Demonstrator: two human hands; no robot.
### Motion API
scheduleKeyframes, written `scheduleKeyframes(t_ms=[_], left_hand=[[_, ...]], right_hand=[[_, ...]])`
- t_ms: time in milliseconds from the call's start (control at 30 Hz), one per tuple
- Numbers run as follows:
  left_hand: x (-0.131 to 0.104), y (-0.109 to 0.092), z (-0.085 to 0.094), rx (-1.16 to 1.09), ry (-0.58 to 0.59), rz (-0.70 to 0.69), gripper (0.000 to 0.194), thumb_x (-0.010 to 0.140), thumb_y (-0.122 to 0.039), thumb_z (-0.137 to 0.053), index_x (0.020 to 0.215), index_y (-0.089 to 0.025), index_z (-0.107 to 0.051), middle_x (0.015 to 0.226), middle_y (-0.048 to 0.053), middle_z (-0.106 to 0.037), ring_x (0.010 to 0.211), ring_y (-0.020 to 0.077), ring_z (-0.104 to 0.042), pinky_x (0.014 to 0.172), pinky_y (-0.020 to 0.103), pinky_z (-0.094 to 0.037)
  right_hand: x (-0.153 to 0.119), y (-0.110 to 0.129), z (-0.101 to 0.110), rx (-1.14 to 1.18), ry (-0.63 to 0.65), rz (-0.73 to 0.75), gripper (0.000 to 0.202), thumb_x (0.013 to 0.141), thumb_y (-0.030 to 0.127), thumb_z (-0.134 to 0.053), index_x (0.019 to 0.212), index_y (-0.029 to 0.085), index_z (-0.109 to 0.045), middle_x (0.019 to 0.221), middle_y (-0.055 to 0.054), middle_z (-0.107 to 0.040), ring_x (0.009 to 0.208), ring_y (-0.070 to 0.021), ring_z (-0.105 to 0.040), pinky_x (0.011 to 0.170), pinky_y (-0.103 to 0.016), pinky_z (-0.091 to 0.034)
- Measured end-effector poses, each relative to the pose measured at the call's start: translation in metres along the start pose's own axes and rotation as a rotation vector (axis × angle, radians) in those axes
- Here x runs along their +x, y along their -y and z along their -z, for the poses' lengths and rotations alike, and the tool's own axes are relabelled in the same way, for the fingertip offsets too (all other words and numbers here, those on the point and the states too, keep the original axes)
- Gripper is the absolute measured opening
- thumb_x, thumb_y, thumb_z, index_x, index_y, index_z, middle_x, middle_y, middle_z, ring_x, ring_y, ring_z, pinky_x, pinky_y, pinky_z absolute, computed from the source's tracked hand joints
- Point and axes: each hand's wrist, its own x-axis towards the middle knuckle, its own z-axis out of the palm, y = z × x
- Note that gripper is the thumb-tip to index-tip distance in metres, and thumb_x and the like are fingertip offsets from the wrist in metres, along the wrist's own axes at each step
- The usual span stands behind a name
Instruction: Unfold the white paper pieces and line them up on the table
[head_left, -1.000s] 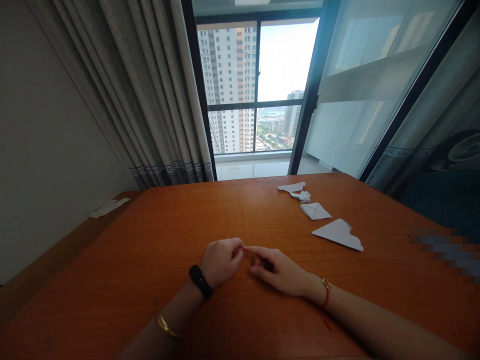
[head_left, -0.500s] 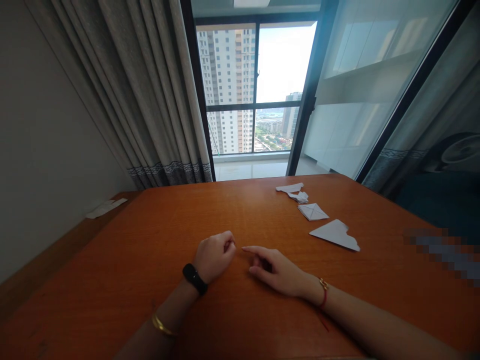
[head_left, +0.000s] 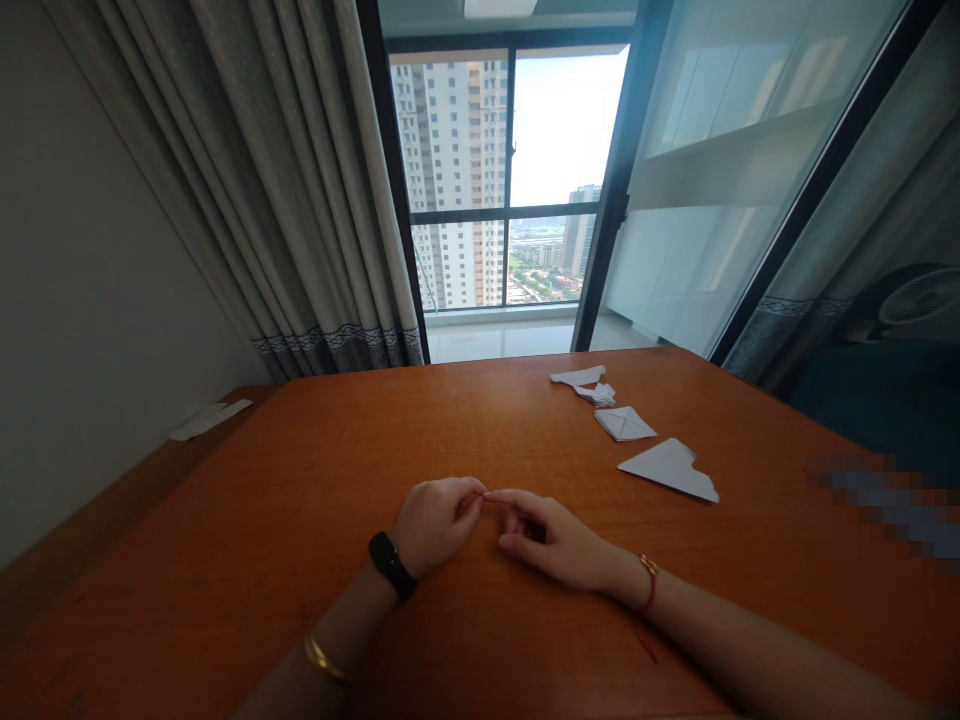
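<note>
Over the brown table (head_left: 360, 430), my left hand (head_left: 439, 522) is closed, its thumb and fingertips pinched on the tip of my right index finger. My right hand (head_left: 559, 545) has its index finger stretched out to the left, the other fingers curled and the thumb apart, with nothing held. To the right of and beyond my right hand lie a folded white paper triangle (head_left: 671, 470), a folded paper square (head_left: 625, 424), a small crumpled folded paper (head_left: 598, 394) and a thin paper piece (head_left: 577, 377).
White paper strips (head_left: 211, 420) lie on a ledge at the left. A grey curtain (head_left: 315, 200) and a window stand behind the table. At the far right are a fan (head_left: 922, 300) and a blurred patch at the table's edge.
My left hand has moved slightly right and its fingertips now meet my right index fingertip. My right hand has hardly moved. The papers lie as before.
</note>
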Motion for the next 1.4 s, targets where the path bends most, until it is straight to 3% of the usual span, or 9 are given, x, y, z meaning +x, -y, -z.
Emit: scheduleKeyframes(t_ms=[233,433,733,1400], left_hand=[[-0.0007,0.0008,0.0004,0.033,0.013,-0.004,0.017,0.082,-0.017,-0.048,0.078,-0.021,-0.065,0.072,-0.001,-0.064,0.067,0.0144,-0.056,0.061,0.025,-0.035],[-0.001,0.0004,0.0009,0.016,0.028,-0.035,0.018,0.08,-0.016,-0.048,0.08,-0.021,-0.066,0.074,0.0,-0.065,0.07,0.0146,-0.057,0.063,0.025,-0.036],[-0.0002,0.0006,0.0013,0.027,0.036,-0.027,0.016,0.078,-0.015,-0.048,0.067,-0.019,-0.059,0.065,-0.001,-0.058,0.063,0.0134,-0.05,0.059,0.025,-0.033],[-0.0021,0.0004,-0.0026,0.055,-0.006,0.035,0.014,0.078,-0.018,-0.048,0.064,-0.019,-0.05,0.062,-0.003,-0.054,0.06,0.012,-0.047,0.057,0.027,-0.026]], right_hand=[[-0.0015,-0.001,0.0007,-0.051,0.024,0.009,0.046,0.087,0.03,-0.058,0.132,0.02,-0.052,0.078,0.001,-0.059,0.068,-0.0114,-0.052,0.066,-0.024,-0.044],[-0.0015,0.0002,0.0007,-0.059,0.014,0.012,0.045,0.087,0.028,-0.059,0.13,0.02,-0.054,0.078,0.0,-0.06,0.068,-0.0119,-0.053,0.066,-0.025,-0.044],[-0.0008,0.0019,0.0014,-0.061,0.037,0.016,0.044,0.088,0.029,-0.057,0.13,0.02,-0.055,0.077,0.0,-0.061,0.067,-0.0115,-0.052,0.064,-0.024,-0.043],[-0.0006,-0.0005,0.0003,-0.089,0.051,0.021,0.048,0.087,0.026,-0.057,0.135,0.022,-0.051,0.076,0.001,-0.06,0.066,-0.0112,-0.052,0.064,-0.023,-0.043]])
